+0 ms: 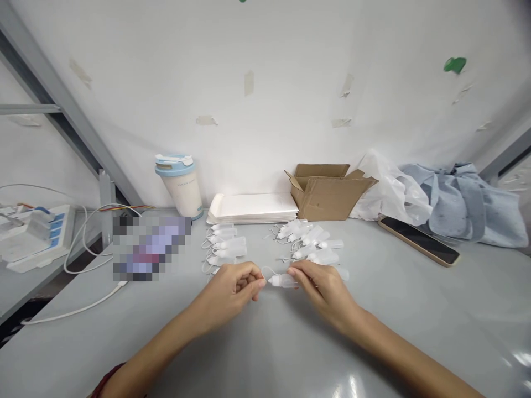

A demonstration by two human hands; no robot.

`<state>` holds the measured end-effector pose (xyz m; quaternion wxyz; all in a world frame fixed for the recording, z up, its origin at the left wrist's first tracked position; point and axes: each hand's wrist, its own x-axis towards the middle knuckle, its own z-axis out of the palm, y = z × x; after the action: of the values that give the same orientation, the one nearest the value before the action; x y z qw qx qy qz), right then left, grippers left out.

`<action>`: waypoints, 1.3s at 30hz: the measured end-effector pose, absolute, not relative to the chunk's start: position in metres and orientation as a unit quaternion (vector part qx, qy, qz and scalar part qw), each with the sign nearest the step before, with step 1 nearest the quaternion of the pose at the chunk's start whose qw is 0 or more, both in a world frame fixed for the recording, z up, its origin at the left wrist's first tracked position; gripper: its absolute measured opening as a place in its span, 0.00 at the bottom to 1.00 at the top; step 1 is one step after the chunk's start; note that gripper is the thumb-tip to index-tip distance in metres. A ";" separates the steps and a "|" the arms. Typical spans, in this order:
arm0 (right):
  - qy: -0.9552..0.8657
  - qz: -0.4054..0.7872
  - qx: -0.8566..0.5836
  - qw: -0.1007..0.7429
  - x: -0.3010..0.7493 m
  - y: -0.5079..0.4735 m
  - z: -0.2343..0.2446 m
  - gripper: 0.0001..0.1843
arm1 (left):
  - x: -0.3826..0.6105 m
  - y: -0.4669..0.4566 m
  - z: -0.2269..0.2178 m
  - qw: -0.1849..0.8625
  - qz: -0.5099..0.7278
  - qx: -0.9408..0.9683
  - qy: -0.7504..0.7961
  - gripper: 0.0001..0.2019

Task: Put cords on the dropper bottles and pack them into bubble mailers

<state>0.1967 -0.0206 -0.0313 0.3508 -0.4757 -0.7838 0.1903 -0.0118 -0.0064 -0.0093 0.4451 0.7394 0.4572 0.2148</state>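
Grey table (257,354), lower frame. Centre: I see right hand (326,282) pinching bottle (284,281); left hand (230,290) pinched narrow beside its cord (269,268), hold unclear.

Cardboard box (336,199), the reference point: uniform brown. Wall (290,50) behind it: white, marked with beige tape (249,83). Desk (265,354) beneath: plain grey. Bottle (284,281) and bottle rows (324,256), in front of the box: translucent whitish, white-tipped. Paper stack (255,207), immediately left: white. Cup (181,190), further left: cream body, pale blue lid, blue lettering. Power strip (25,251), far left: white with blue sections. Plastic bag (381,188), immediately right: semi-transparent white. Cloth bag (452,204), further right: light blue, small dark flecks. Phone (418,240), front right: black screen, tan edge.
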 end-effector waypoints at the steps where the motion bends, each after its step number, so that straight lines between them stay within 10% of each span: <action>1: -0.780 0.192 -0.480 0.352 0.198 -0.021 -0.031 0.14 | -0.014 -0.005 -0.008 0.440 0.221 0.739 0.459 0.11; 7: -0.751 0.200 -0.524 0.349 0.207 -0.019 -0.023 0.15 | -0.047 0.028 -0.003 0.343 0.359 0.668 0.554 0.12; 16: -0.805 0.098 -0.577 0.092 0.219 -0.016 -0.011 0.15 | -0.081 0.059 -0.022 0.112 0.247 0.719 0.640 0.16; 39: -0.847 0.169 -0.500 0.063 0.211 -0.029 -0.001 0.04 | -0.015 0.002 -0.022 0.125 0.317 0.804 0.486 0.12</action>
<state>0.2112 -0.0290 -0.0013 0.0634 -0.5002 -0.8468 0.1693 -0.0151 0.0016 -0.0219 0.1248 0.8044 0.4864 0.3174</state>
